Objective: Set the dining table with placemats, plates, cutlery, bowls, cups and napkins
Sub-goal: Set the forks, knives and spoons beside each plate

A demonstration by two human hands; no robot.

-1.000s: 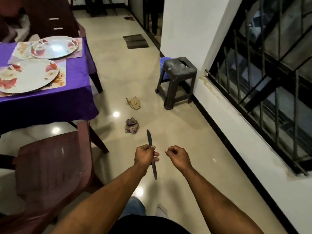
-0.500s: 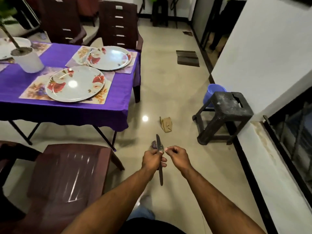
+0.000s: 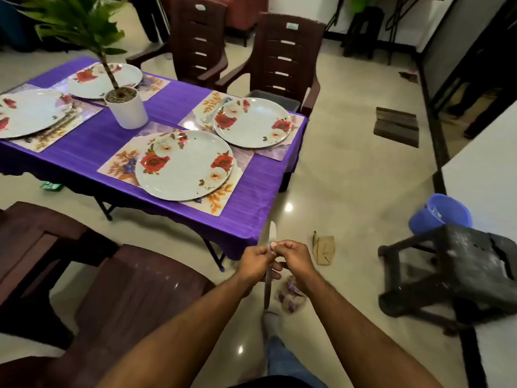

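Since a second ago the view has swung from the floor and window grille round to the table, and the right hand [image 3: 296, 257], then apart from the knife and clenched on nothing, has closed in on it. Now both hands meet at the slim, dull-grey metal table knife [image 3: 269, 268]: the left hand [image 3: 255, 261] grips it around the middle with curled fingers, and the right hand's fingertips pinch the blade just above that grip.

The knife stands nearly upright in the picture, its rounded blade tip pointing away towards the table edge and its handle end pointing down towards the person's feet. Its long axis runs almost straight at the near corner of the purple-clothed dining table [image 3: 246, 217], which lies ahead and to the left of the hands. The left hand is the nearer one to that corner.

The closest setting is the large white round plate with red roses [image 3: 184, 165], resting on a floral rectangular placemat [image 3: 119, 163]; I see no cutlery beside it. Likely the knife belongs alongside this plate, so the move is forward and left, with the blade laid flat. Beyond it a second rose plate [image 3: 251, 121] sits on its own mat, with what looks like a utensil at its left, though too blurred to be sure.
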